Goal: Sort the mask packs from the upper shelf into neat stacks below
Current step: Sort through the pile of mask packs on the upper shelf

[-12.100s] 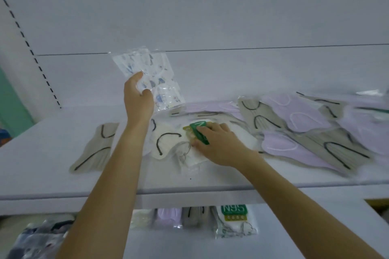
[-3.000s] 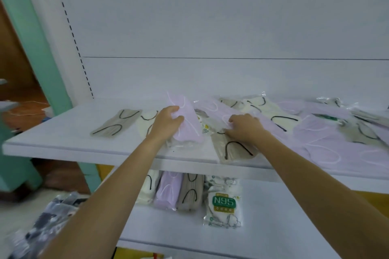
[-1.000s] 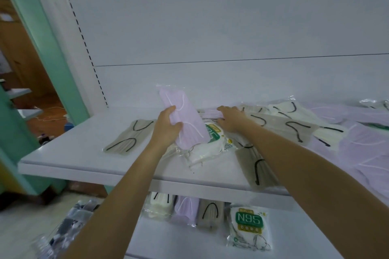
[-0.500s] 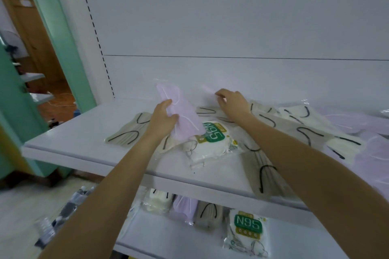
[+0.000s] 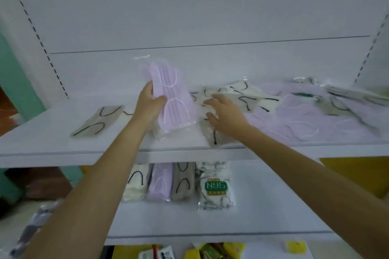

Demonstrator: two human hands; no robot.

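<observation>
- "N95" is printed on a white pack [image 5: 216,188], lower shelf [image 5: 284,206].
- A lilac pack [image 5: 174,101] is gripped by the left hand [image 5: 148,108] above the upper shelf [image 5: 52,132].
- The right hand [image 5: 226,112] is spread over loose packs [image 5: 245,99].

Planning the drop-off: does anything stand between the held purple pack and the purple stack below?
Yes: the upper shelf lies between the purple pack, held by the left hand, and the purple stack below. The pack likely has to come round its front edge.
</observation>
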